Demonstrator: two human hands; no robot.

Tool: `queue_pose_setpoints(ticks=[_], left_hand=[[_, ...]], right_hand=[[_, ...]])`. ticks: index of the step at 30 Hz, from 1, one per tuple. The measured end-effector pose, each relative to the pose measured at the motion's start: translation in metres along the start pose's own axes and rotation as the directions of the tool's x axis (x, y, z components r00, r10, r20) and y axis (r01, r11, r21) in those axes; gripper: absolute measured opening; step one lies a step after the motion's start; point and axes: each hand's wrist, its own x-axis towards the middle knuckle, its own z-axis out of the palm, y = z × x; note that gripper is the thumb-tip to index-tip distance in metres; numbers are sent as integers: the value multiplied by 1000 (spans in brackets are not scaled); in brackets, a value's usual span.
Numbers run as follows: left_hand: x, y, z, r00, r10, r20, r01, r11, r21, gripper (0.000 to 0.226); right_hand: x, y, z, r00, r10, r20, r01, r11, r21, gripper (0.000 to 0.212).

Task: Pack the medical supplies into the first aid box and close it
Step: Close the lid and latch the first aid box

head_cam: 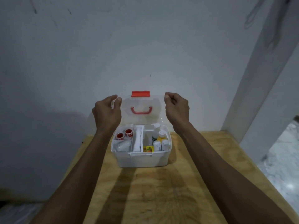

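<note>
A white first aid box [142, 160] stands on the wooden table, its clear lid [155, 105] upright with a red latch [140, 93] on top and a red handle [141, 110]. My left hand [106, 113] pinches the lid's upper left corner. My right hand [176, 109] pinches its upper right corner. Inside the tray lie two red-cored tape rolls [123, 134], a white bandage roll [137, 139], a wrapped gauze pack [123, 146], several small bottles [161, 141] and a yellow packet [148, 149].
The wooden table [161, 191] is pushed against a pale wall [129, 46]. A white pillar [258, 78] rises at the right, with a speckled floor [283, 167] beyond the table's right edge.
</note>
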Motion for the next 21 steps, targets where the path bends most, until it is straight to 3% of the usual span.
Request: queue_pose_setpoints(ticks=[12, 21], left_hand=[[-77, -17, -27, 1000, -8, -23, 8, 1000, -13, 34], [-117, -50, -29, 996, -66, 65, 63, 997, 37, 26]], right_hand=[[-68, 27, -30, 994, -76, 82, 74, 997, 35, 29], [-106, 63, -35, 978, -117, 171, 136, 985, -106, 31]])
